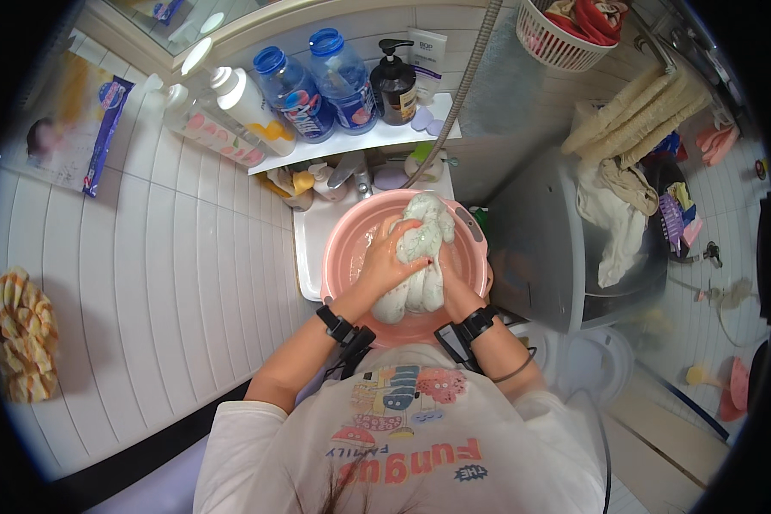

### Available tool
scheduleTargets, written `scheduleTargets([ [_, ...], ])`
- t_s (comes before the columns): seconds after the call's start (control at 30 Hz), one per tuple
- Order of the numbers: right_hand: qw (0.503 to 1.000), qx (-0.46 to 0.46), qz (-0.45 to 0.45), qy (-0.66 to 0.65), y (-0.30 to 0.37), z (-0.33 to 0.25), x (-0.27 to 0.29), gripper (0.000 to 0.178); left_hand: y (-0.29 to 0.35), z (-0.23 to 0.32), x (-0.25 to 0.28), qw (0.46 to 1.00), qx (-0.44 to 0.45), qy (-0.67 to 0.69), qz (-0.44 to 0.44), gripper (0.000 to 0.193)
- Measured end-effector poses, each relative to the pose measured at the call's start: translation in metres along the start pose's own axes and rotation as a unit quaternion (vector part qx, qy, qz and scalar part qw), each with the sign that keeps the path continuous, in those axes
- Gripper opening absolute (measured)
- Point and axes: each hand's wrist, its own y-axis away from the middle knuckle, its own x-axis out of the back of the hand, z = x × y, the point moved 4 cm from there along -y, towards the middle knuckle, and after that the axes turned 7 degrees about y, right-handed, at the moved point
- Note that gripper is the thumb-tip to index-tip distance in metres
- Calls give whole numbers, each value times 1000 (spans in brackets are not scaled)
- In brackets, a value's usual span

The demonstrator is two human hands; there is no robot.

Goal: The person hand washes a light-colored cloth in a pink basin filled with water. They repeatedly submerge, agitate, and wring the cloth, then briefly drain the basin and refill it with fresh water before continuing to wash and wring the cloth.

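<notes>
The left hand point(385, 264) curls half-spread fingers over the cloth point(418, 244), gripping it; the right hand point(457, 283) lies against its right side, fingers hidden, so their closure cannot be told. Around both hands is the pink basin point(337, 244); ahead, the tap point(362, 183), then bottles point(304, 111) on a shelf point(368, 145); rightward, a grey machine point(531, 248).

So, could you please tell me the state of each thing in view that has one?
Pale fabric: bunched
Left hand: gripping the fabric
Right hand: against the fabric, partly hidden
Pink basin: upright, beneath the fabric
Blue-capped bottles: upright, capped
Dark pump bottle: upright
White basket: holding red fabric
</notes>
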Motion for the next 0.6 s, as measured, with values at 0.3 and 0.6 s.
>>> scheduleTargets([
  [0.3, 985, 105, 19, 138, -2, 3, 8, 46, -5, -21, -7, 989, 85, 87, 82, 40],
  [0.6, 829, 273, 108, 475, -26, 8, 19, 44, -4, -67, -1, 950, 162, 250, 92, 41],
])
